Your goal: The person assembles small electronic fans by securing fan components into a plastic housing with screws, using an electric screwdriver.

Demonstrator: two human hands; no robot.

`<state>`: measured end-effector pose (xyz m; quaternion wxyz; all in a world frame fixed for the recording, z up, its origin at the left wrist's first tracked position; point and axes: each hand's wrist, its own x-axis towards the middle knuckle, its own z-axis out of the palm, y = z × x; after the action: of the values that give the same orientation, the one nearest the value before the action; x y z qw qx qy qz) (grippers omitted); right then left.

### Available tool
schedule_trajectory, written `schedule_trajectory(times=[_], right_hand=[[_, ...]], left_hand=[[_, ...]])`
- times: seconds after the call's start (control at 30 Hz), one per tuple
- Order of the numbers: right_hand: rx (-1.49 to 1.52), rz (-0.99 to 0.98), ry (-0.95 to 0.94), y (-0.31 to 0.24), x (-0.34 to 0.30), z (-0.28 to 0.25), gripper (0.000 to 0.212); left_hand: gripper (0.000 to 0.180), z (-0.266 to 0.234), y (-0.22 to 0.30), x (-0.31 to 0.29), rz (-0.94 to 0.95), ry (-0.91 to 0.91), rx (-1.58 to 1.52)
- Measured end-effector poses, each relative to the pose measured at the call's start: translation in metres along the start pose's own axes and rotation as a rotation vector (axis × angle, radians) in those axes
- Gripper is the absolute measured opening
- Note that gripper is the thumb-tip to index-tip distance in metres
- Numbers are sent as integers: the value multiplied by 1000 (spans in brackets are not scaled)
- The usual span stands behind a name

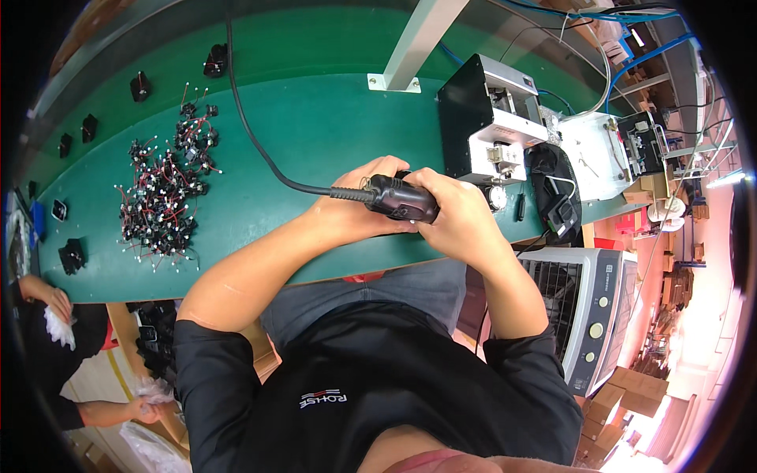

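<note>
Both hands are up at the front edge of the green bench, right in the middle of the view. Right hand is wrapped tight round a black corded power tool, prob. an electric screwdriver, fingers curled over the body, tool lying roughly level w/ its cable end pointing left. Cable runs off left, then up across the bench and out the top. Left hand is cupped under and behind the tool, fingers closed in; it's likely pinching a small part at the tip, but the part itself is hidden by both hands, so can't tell what it is.

Step in hand, as I read it: driving or fastening something small held between the hands, just above the bench edge. Tool tip is out of sight, so whether the bit is seated can't be told.

Just beyond the right hand sits a black-and-white machine, maybe a screw feeder, near enough to reach. Off to the left, well apart from the hands, a heap of small black parts w/ red wires, and a few loose black pieces along the far left of the bench.

Next move, my guess: needs the left hand holding the part dead steady, tool kept square to it, light pressure, then a fresh piece from the heap at left. Another person's hands work at the bottom left, separate from all this.
</note>
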<state>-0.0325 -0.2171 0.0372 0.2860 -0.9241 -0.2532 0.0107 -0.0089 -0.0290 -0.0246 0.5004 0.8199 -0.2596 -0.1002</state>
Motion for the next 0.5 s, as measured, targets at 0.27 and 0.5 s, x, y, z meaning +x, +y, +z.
schedule_trajectory(times=[0.27, 0.5], right_hand=[[47, 34, -7, -5, 4, 3, 38], [5, 24, -23, -5, 7, 2, 39]], left_hand=[[66, 0, -3, 0, 38, 1, -61], [61, 5, -6, 1, 98, 29, -68]])
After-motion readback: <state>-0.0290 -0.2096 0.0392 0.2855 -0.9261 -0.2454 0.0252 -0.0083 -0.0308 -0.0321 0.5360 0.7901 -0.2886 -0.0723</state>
